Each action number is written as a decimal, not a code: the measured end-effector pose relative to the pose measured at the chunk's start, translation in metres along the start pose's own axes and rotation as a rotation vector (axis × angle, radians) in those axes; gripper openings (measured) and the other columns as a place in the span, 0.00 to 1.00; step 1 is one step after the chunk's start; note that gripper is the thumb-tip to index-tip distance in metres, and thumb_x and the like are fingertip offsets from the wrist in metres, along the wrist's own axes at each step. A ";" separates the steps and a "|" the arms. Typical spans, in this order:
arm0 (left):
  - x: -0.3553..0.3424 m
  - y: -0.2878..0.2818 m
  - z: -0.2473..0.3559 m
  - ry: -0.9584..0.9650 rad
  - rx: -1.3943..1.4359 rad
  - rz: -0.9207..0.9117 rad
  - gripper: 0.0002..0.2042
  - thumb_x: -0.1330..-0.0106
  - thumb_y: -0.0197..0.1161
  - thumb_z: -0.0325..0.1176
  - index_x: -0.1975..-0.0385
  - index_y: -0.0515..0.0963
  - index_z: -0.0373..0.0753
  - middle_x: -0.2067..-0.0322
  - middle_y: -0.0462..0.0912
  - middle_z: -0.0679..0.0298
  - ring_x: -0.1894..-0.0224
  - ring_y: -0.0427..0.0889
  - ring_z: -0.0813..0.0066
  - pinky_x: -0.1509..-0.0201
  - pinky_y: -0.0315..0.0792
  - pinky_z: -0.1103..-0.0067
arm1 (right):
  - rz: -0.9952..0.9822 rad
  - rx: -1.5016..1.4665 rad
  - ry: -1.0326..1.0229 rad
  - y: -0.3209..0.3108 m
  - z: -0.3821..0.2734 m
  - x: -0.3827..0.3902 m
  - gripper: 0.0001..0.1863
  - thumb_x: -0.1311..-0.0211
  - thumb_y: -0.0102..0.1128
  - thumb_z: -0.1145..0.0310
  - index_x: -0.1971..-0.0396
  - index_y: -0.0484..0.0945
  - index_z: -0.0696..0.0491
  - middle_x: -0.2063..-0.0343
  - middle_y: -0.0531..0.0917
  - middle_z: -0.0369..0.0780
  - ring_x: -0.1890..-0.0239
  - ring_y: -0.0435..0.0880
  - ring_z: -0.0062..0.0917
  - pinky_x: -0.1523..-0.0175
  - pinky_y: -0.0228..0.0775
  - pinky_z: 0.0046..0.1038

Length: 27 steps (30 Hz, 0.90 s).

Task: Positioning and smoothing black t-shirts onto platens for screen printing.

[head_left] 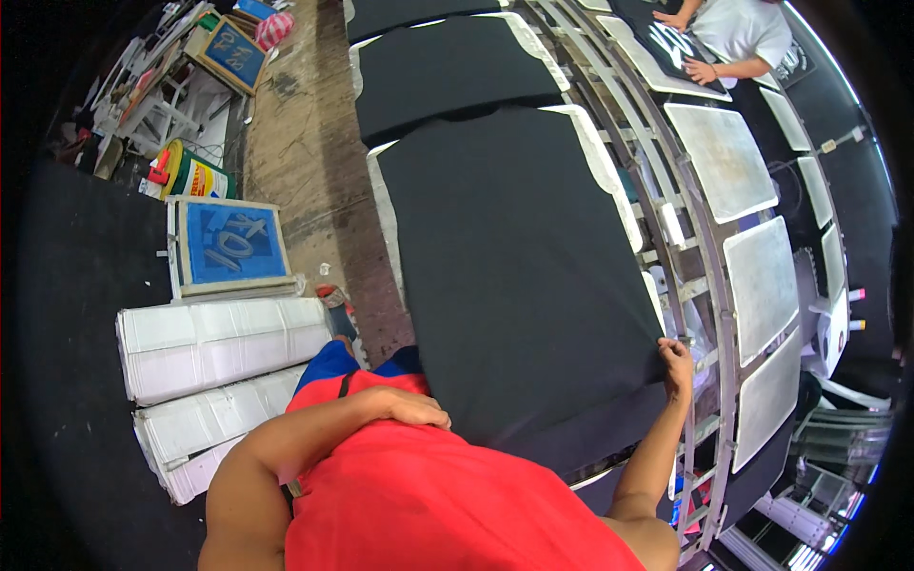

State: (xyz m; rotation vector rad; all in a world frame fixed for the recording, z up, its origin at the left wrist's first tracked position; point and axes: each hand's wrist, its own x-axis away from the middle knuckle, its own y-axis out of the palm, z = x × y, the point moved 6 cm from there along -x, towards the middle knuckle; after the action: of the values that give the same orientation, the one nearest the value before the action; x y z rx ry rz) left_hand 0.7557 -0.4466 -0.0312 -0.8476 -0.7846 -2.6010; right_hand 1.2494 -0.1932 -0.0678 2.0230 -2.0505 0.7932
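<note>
A black T-shirt (519, 257) lies stretched over a white-edged printing board in front of me, mostly smooth. My right hand (676, 362) pinches its edge at the near right corner, drawing a small fold there. Close to my waist, my left hand (419, 409) is closed at the shirt's near left corner, its fingertips partly hidden against the cloth. The shirt's near edge runs between my hands, beside my red top (457, 504).
More black shirts (452, 71) cover boards farther ahead. A metal rail frame (666, 205) runs along the right, with bare white boards (762, 285) beyond. Another person's hands (700, 71) press a printed black shirt. Left stand a blue screen frame (233, 247), white cartons (224, 347) and a bucket (195, 176).
</note>
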 end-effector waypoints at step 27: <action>-0.007 0.001 0.007 0.091 -0.076 -0.047 0.23 0.31 0.43 0.45 0.50 0.78 0.33 0.49 0.79 0.55 0.46 0.74 0.64 0.40 0.64 0.71 | 0.024 0.006 -0.026 -0.005 0.000 0.005 0.10 0.40 0.61 0.75 0.59 0.81 0.59 0.69 0.80 0.31 0.68 0.75 0.12 0.59 0.64 0.14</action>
State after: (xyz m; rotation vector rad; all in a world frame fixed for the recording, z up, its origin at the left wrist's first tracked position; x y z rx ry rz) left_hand 0.7643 -0.4425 -0.0302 -0.7332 -0.6921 -2.7050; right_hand 1.2539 -0.1976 -0.0644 2.0262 -2.0925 0.7821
